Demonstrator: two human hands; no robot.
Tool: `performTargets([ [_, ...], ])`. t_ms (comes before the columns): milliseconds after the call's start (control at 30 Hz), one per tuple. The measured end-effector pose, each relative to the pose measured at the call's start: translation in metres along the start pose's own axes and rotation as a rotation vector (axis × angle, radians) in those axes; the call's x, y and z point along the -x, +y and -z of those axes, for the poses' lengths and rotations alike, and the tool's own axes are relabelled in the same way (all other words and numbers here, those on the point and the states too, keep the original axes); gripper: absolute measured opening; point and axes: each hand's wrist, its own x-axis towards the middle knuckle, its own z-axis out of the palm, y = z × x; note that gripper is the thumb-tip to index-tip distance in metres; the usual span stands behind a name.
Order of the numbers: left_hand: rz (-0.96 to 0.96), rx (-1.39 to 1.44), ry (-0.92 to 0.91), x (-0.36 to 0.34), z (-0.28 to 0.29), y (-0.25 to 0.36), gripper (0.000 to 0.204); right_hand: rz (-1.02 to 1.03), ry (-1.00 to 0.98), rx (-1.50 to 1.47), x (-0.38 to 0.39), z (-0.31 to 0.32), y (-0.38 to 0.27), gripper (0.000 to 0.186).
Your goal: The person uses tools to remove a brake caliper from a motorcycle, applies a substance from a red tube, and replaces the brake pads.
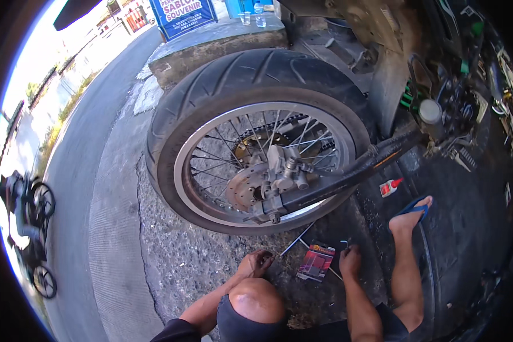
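Note:
A motorcycle's rear wheel (164, 134) stands in front of me, with a brake disc (240, 192), a grey caliper (288, 169) and a dark swingarm (347, 181). My left hand (254, 264) is below the tyre beside my knee, fingers curled; whatever it pinches is too small to name. A metal rod tool (293, 242) lies just past its fingertips. My right hand (350, 261) is closed round a thin tool with a bent tip, apparently a hex key (343, 243). On the ground between both hands lies a red and black blister pack (316, 263).
A white bottle with a red cap (390, 187) lies near my sandalled foot (410, 216). Behind the wheel is a concrete ledge (222, 48) with a cup (245, 19) and a bottle (260, 17). A parked motorcycle (28, 228) and a road (91, 131) are at left.

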Motion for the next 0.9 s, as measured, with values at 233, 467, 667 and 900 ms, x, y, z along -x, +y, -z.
performTargets([
  [233, -0.091, 0.219, 0.321, 0.006, 0.060, 0.076, 0.017, 0.534, 0.007, -0.393, 0.024, 0.158, -0.144, 0.023],
  [467, -0.586, -0.019, 0.859, -0.039, 0.121, 0.159, 0.048, 1.367, 0.091, 0.109, -0.011, 0.255, -0.312, 0.026],
  [667, -0.593, -0.046, 0.867, -0.071, 0.141, 0.193, 0.077, 1.546, 0.064, 0.403, -0.033, 0.260, -0.357, 0.019],
  [900, -0.560, -0.070, 0.829, -0.079, 0.143, 0.189, 0.076, 1.624, 0.054, 0.562, -0.031, 0.261, -0.377, 0.016],
])
